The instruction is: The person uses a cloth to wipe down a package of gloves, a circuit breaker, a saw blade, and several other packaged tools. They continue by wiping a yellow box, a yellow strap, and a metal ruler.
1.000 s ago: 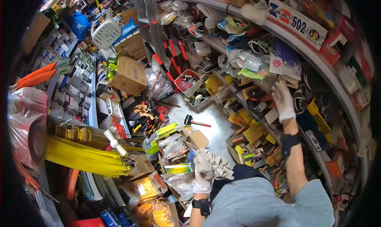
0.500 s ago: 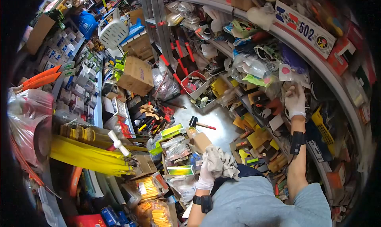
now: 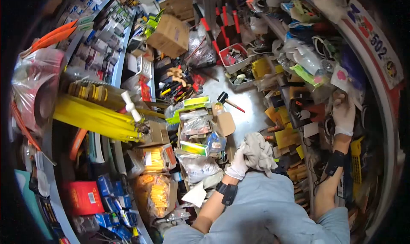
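Note:
My left hand (image 3: pixel 237 166), in a white glove, is closed on a crumpled grey cloth (image 3: pixel 257 153) in front of my body. On the right, my right hand (image 3: pixel 343 115), gloved too, reaches to the shelf with its fingers curled in. Its fingertips are at the lower edge of a whitish plastic packet with a pink mark (image 3: pixel 340 75); what they grip, if anything, I cannot make out. Clear plastic bags (image 3: pixel 301 52) are heaped just beyond that hand. A yellow plastic basket (image 3: pixel 355 156) stands beside my right forearm.
On the pale floor lies a black-headed mallet (image 3: pixel 234 104). Cardboard boxes of packaged goods (image 3: pixel 159 158) line the left of the aisle, below a yellow bundle (image 3: pixel 94 118) jutting inward. A large carton (image 3: pixel 170 35) and a red-rimmed bin (image 3: pixel 234 58) stand farther back.
The view has shifted, so the shelves and floor sit differently in it. My left hand still grips the grey cloth; my right hand stays by the packet on the right shelf.

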Tool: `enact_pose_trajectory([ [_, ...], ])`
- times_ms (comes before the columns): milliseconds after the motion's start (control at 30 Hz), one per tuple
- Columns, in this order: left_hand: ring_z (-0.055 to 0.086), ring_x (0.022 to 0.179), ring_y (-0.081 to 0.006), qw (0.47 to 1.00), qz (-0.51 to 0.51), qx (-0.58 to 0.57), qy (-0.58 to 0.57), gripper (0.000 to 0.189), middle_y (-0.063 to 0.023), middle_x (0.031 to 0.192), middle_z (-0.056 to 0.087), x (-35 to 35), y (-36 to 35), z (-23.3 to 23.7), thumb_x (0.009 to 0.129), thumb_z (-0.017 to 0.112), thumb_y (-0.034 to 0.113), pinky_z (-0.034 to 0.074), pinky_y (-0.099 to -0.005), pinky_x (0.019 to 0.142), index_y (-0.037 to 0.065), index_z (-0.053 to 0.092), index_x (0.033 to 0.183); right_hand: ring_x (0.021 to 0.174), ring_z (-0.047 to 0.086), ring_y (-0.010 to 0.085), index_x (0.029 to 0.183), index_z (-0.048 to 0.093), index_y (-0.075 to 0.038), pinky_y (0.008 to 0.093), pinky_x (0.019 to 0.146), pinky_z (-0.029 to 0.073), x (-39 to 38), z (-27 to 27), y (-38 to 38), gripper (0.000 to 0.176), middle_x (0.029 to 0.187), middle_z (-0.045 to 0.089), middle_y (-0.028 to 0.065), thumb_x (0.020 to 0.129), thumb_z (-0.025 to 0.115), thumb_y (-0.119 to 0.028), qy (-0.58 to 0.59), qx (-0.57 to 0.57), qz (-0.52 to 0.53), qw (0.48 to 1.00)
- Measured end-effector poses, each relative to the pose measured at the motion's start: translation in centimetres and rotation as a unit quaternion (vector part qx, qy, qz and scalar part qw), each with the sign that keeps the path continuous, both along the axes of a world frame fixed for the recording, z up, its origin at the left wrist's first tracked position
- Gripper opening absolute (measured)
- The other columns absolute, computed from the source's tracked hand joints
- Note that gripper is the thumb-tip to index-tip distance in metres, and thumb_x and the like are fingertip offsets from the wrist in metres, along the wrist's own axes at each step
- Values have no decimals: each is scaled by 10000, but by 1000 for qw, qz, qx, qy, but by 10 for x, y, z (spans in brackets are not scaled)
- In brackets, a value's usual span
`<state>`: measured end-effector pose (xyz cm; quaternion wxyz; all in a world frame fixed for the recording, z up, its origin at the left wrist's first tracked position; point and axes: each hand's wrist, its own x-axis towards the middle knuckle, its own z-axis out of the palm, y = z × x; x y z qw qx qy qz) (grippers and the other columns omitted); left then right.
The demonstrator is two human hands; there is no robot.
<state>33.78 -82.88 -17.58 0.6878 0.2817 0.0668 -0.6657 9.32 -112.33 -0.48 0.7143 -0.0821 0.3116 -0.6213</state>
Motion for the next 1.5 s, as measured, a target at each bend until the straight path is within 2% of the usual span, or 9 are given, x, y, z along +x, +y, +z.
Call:
enact_pose_trajectory([
  [500, 621, 856, -149, 864, 287, 306, -280, 261, -26, 963, 648, 224, 58, -110, 1002, 472, 279, 548, -315, 804, 57, 600, 1054, 909, 610, 182, 1273, 544, -10, 316, 805, 529, 16, 3, 5, 311, 1046, 646, 104, 990, 537, -139, -28, -483, 302, 822],
  [600, 641, 958, -266, 900, 276, 232, -244, 257, -138, 1067, 640, 267, 61, -141, 982, 453, 223, 566, -410, 879, 35, 560, 1120, 1068, 555, 174, 1302, 536, -15, 337, 965, 463, 55, 47, 27, 371, 1247, 585, 88, 971, 572, -181, 124, 20, -130, 984],
  [667, 650, 879, -239, 853, 238, 320, -337, 486, -88, 1075, 666, 270, 56, -133, 950, 555, 461, 548, -372, 774, 39, 582, 1189, 1115, 537, 196, 1305, 528, -21, 340, 1010, 434, -7, -36, -7, 379, 1280, 561, 79, 970, 579, -190, 34, -177, 3, 984],
  [700, 611, 1025, -298, 807, 79, 415, -411, 706, -137, 1268, 598, 329, 90, -240, 893, 581, 566, 508, -401, 887, 18, 518, 1333, 1159, 517, 209, 1304, 528, -40, 349, 1039, 403, -14, -53, -11, 372, 1296, 542, 74, 970, 580, -196, 337, -297, -9, 893],
  [1100, 518, 1184, -243, 684, 70, 411, -599, 590, -117, 1338, 538, 265, 12, -163, 892, 641, 330, 431, -352, 994, 4, 487, 1358, 1098, 570, 229, 1269, 504, -35, 385, 965, 466, 45, 11, 43, 343, 1217, 567, 74, 982, 474, -221, 76, -162, -140, 974],
  [1167, 624, 1046, -266, 915, 81, 199, -343, 470, -107, 1196, 609, 225, -50, -77, 952, 568, 313, 532, -385, 874, 57, 486, 1338, 1127, 549, 224, 1287, 489, -34, 394, 1003, 440, 77, 34, 67, 374, 1235, 550, 74, 952, 484, -202, 122, -87, -199, 969],
  [1367, 511, 1242, -264, 931, -246, -202, -179, 725, -134, 1454, 443, 84, -173, 111, 969, 459, 541, 414, -393, 1038, 66, 301, 1494, 1008, 578, 201, 1062, 601, -6, 352, 932, 457, 88, -28, 115, 241, 1127, 564, 75, 870, 566, -147, 338, -314, -124, 878],
  [1433, 515, 1234, -250, 921, -293, -255, 14, 727, -129, 1427, 467, 62, -205, 113, 965, 444, 566, 423, -391, 1033, 66, 322, 1480, 795, 574, 156, 678, 556, -26, 280, 850, 459, 108, 13, 135, 402, 720, 527, 31, 966, 448, -286, 345, -229, -26, 910],
  [1500, 548, 1191, -237, 912, -282, -278, 103, 691, -106, 1324, 557, 55, -231, 97, 938, 510, 548, 424, -412, 1035, 56, 414, 1414, 703, 571, 162, 625, 557, -7, 276, 756, 462, 82, -34, 135, 461, 642, 521, 54, 960, 413, -289, 520, -405, 13, 752],
])
